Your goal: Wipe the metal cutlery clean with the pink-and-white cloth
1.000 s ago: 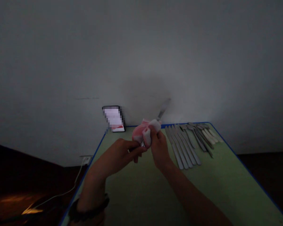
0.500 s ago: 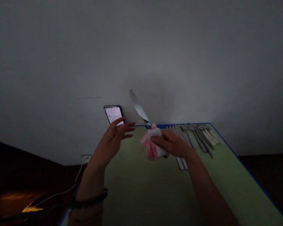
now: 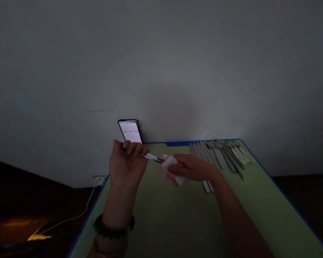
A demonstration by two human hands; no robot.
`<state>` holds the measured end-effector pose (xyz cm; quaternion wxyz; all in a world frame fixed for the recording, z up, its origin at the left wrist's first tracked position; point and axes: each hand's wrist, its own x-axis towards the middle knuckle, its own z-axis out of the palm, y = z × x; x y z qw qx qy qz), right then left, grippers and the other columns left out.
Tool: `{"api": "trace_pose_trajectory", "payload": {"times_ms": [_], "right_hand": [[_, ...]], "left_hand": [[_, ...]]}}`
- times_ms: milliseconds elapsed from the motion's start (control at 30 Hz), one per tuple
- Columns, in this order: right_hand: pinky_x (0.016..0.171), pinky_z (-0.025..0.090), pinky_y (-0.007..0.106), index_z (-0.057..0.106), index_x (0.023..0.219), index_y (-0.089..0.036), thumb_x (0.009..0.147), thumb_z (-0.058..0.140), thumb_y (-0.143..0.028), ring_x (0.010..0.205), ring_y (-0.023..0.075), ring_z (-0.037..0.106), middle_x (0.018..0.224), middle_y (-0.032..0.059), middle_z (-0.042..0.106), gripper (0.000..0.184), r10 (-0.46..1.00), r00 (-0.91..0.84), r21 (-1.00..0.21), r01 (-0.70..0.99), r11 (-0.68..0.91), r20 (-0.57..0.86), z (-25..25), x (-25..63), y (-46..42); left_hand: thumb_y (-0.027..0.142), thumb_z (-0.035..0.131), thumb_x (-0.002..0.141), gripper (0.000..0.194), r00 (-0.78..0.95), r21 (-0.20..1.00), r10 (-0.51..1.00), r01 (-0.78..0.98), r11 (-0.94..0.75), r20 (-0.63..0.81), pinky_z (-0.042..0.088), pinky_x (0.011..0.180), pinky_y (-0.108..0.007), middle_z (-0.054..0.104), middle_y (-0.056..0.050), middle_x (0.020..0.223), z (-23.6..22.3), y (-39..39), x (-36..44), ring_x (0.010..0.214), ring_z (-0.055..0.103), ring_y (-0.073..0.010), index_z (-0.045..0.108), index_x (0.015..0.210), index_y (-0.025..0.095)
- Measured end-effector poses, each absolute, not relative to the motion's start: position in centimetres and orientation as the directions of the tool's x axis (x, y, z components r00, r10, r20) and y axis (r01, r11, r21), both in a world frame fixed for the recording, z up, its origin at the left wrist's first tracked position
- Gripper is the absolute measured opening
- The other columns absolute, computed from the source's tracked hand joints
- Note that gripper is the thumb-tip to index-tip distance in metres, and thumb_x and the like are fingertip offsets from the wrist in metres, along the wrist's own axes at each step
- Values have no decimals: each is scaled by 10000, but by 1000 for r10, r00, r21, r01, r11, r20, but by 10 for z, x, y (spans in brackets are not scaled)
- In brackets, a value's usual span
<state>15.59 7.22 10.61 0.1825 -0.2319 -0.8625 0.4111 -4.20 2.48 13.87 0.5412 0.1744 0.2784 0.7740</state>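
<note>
A table knife (image 3: 152, 157) lies nearly level between my two hands, above the green table (image 3: 161, 222). My left hand (image 3: 129, 157), palm turned up, has its fingers curled around the blade, so most of the blade is hidden. In my right hand (image 3: 195, 167) is a crumpled pink and white cloth (image 3: 174, 172), closed around the handle end of the knife. The handle itself is covered by the cloth and fingers. Just beyond my left hand a lit phone (image 3: 130, 131) leans against the wall.
Several knives (image 3: 197, 148) lie in a row at the table's back right, partly behind my right hand. Beside them are several more pieces of cutlery (image 3: 227, 154), some with pale handles (image 3: 240, 156). A wall (image 3: 161, 71) rises behind the table. A white cable (image 3: 70, 218) runs from a socket (image 3: 99, 181) at left.
My left hand has turned palm up and closed on the blade, which it was apart from before. The knife has swung from pointing up and away to pointing left.
</note>
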Motion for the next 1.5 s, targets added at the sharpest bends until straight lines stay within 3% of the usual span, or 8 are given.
{"api": "trace_pose_trajectory", "payload": {"times_ms": [200, 400, 633, 767, 867, 1133, 1367, 1500], "right_hand": [[501, 355, 195, 639, 878, -185, 831, 534, -351, 586, 101, 498, 726, -6, 619, 202, 581, -808, -839, 242, 487, 104, 113, 183, 76], [485, 322, 208, 625, 755, -180, 810, 558, -360, 551, 99, 472, 659, -7, 589, 200, 626, -773, -784, 328, 527, 98, 115, 183, 71], [519, 314, 230, 603, 774, -160, 830, 527, -379, 586, 109, 488, 696, 20, 595, 239, 524, -852, -723, 351, 595, 17, 118, 167, 64], [524, 307, 239, 598, 767, -157, 852, 493, -386, 582, 110, 478, 710, 32, 607, 266, 548, -834, -721, 338, 605, 70, 117, 154, 59], [527, 309, 239, 615, 772, -155, 855, 493, -390, 585, 112, 483, 707, 28, 607, 278, 569, -818, -743, 327, 583, 86, 120, 154, 59], [563, 349, 211, 632, 1017, -166, 878, 490, -377, 669, 109, 504, 828, 28, 612, 290, 495, -858, -829, 372, 418, -136, 131, 185, 69], [519, 306, 222, 640, 860, -159, 844, 525, -380, 591, 101, 485, 702, 12, 591, 249, 552, -817, -746, 471, 470, -168, 132, 180, 65], [511, 274, 228, 623, 784, -153, 844, 515, -391, 556, 91, 458, 658, 4, 574, 268, 578, -812, -707, 456, 541, -81, 128, 164, 60]], "left_hand": [[454, 200, 967, 569, -461, 639, 887, -680, -360, 9, 323, 419, -207, 242, 51, 446, 142, 22, -49, 408, 248, -87, 380, 500, 183], [488, 147, 959, 626, -484, 676, 869, -608, -416, 100, 300, 409, -213, 200, 43, 465, 146, 16, -49, 422, 203, -91, 354, 455, 180], [562, 211, 936, 588, -398, 683, 917, -660, -312, 34, 289, 401, -210, 207, 62, 466, 152, 14, -28, 409, 196, -81, 311, 494, 186], [545, 268, 931, 534, -323, 718, 946, -667, -199, -38, 288, 415, -208, 205, 73, 480, 147, 16, -12, 412, 215, -77, 295, 530, 194], [525, 292, 923, 498, -273, 663, 960, -731, -163, -65, 307, 436, -214, 231, 73, 491, 145, 15, -12, 424, 257, -77, 291, 548, 198], [485, 281, 916, 461, -279, 441, 960, -862, -250, -2, 318, 442, -247, 282, 56, 463, 143, 12, -43, 428, 277, -92, 242, 549, 209], [520, 311, 876, 471, -329, 441, 944, -847, -296, 1, 295, 409, -238, 252, 63, 433, 145, 11, -40, 392, 251, -84, 217, 536, 207], [529, 326, 859, 485, -306, 485, 951, -837, -254, -31, 298, 395, -227, 249, 66, 421, 146, 10, -26, 373, 254, -76, 237, 510, 204]]}}
